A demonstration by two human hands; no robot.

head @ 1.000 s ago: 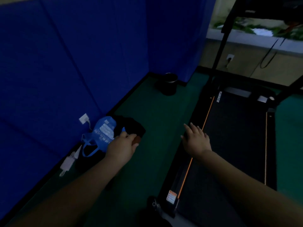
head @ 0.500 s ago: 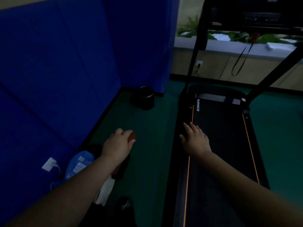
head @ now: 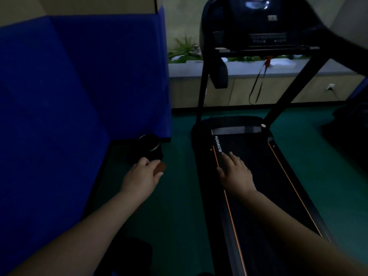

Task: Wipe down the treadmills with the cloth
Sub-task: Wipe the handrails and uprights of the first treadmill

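Your left hand (head: 142, 177) pinches something small and brown (head: 160, 168), maybe the cloth. Your right hand (head: 236, 174) lies flat and empty over the treadmill (head: 258, 196) at 12 o'clock. Wiping looks barely begun.

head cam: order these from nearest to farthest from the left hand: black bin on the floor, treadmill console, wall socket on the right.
1. Black bin: on the green floor just beyond the left hand, by the blue padded wall.
2. Treadmill console: up ahead and to the right, atop the uprights.
3. Wall socket: far right, low on the beige back wall.
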